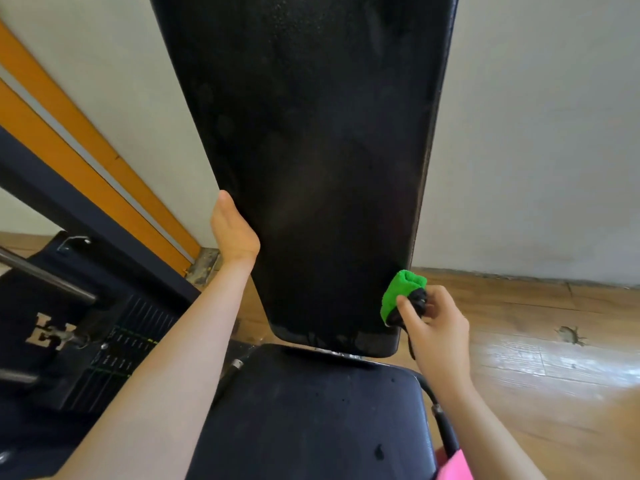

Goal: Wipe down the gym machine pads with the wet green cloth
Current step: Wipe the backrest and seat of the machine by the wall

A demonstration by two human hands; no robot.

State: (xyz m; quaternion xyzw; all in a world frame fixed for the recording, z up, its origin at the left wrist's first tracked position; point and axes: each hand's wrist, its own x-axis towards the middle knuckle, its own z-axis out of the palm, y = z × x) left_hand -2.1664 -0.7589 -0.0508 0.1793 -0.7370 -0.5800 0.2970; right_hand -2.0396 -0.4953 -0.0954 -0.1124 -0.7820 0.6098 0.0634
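Right grip (433, 320) pinches folded green cloth (401, 292), wiping tall black vinyl back pad (311, 150) at its lower right edge (left grip (233, 230) clasps the opposite edge); next stroke probably needs firm pressure.

I am counting two black pads, one back pad (311, 150) and one seat pad (311, 410), one green cloth (400, 292), my two hands, left hand (233, 230) and right hand (438, 327), one weight stack (131, 341), two orange stripes (72, 121).
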